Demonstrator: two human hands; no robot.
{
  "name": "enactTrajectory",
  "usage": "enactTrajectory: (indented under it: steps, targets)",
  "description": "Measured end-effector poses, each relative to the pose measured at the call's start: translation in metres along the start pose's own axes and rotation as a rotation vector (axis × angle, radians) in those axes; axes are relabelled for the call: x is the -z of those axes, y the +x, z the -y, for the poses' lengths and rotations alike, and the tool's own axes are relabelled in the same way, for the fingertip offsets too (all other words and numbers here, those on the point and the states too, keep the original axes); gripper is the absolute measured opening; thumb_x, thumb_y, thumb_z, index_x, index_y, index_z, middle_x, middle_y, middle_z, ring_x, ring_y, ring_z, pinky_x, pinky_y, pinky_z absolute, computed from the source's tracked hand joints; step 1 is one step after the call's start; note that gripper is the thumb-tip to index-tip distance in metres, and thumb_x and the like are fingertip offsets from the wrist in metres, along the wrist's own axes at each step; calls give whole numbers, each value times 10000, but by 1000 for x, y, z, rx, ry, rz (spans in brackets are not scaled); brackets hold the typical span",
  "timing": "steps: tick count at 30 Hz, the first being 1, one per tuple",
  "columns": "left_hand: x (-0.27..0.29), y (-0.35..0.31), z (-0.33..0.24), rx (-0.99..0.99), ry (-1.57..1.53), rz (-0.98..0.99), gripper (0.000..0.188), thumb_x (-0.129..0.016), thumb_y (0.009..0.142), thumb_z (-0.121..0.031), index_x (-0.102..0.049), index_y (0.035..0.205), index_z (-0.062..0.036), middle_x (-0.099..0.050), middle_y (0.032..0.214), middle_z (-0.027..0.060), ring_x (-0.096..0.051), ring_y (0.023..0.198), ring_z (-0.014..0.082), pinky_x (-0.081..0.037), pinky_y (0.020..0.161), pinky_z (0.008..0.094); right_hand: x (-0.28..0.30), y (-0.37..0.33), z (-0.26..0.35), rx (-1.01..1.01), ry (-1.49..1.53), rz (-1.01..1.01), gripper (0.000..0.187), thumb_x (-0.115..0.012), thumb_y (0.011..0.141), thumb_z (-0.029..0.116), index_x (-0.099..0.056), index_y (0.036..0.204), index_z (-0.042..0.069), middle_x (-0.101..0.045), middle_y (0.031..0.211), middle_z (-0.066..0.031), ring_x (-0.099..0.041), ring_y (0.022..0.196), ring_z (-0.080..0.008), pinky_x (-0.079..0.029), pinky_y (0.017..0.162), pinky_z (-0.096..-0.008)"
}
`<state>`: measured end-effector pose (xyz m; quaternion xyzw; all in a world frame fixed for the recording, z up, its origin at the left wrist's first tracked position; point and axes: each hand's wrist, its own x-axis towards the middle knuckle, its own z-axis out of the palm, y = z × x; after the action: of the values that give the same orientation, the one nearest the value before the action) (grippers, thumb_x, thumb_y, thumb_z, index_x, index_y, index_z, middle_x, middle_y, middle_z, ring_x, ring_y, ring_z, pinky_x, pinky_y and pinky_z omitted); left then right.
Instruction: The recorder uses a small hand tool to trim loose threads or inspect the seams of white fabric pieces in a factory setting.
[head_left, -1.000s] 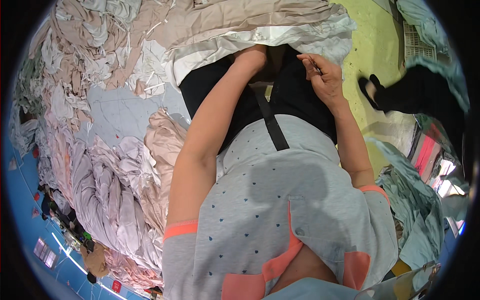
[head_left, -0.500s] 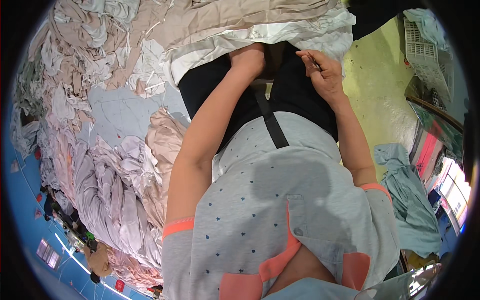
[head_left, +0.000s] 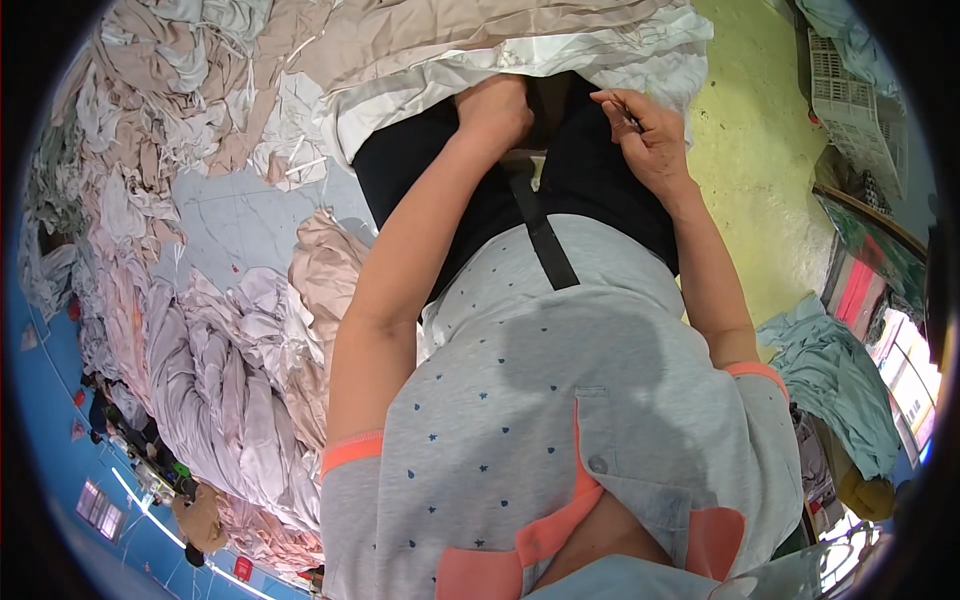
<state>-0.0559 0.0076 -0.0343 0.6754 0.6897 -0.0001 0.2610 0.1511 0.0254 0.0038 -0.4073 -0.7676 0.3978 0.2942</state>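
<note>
My left hand (head_left: 495, 110) is curled into a fist at the edge of a white and beige cloth (head_left: 520, 50) that lies over my lap, its fingers tucked out of sight at the cloth's hem. My right hand (head_left: 648, 135) is raised a little to the right, thumb and fingers pinched together on something small and thin that I cannot make out. Between the hands are my black trousers (head_left: 600, 175) and a black strap (head_left: 545, 240) running down over my grey dotted shirt (head_left: 560, 400).
Heaps of beige, pink and white cloth (head_left: 200, 330) cover the grey floor on the left. A yellow floor patch (head_left: 760, 170) lies to the right, with a white plastic crate (head_left: 845, 85) and crumpled teal cloth (head_left: 835, 375) beyond it.
A dark shape at the right on the yellow floor has gone out of view. My left hand has shifted slightly at the cloth's edge; my right hand stays pinched.
</note>
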Motion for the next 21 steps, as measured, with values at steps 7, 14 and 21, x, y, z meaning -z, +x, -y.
enactTrajectory:
  steps: [7, 14, 21]
  targets:
    - [4, -17, -23, -142, 1, 414, 714, -771, 678, -497, -576, 1210, -62, -577, 1227, 177, -511, 1184, 359, -345, 1015, 514, 0, 4, 0, 42, -15, -51, 166, -571, 913, 41, -664, 1050, 48, -530, 622, -4, -474, 540, -70, -390, 519, -224]
    - [-11, -17, -15, -188, 165, -97, 143, -670, 701, -195, -712, 798, -99, -675, 956, 121, -608, 967, 269, -393, 916, 459, 3, -2, 21, -17, 1, -39, 150, -581, 924, 86, -664, 1038, 37, -545, 629, -13, -497, 554, -69, -400, 523, -227]
    - [21, -73, -18, -277, -100, -6, 208, -664, 706, -86, -607, 905, -68, -613, 855, 123, -598, 863, 275, -451, 821, 409, 37, 14, 23, -63, -95, -250, 140, -593, 932, 85, -669, 1039, 39, -602, 722, 28, -442, 626, -18, -372, 556, -200]
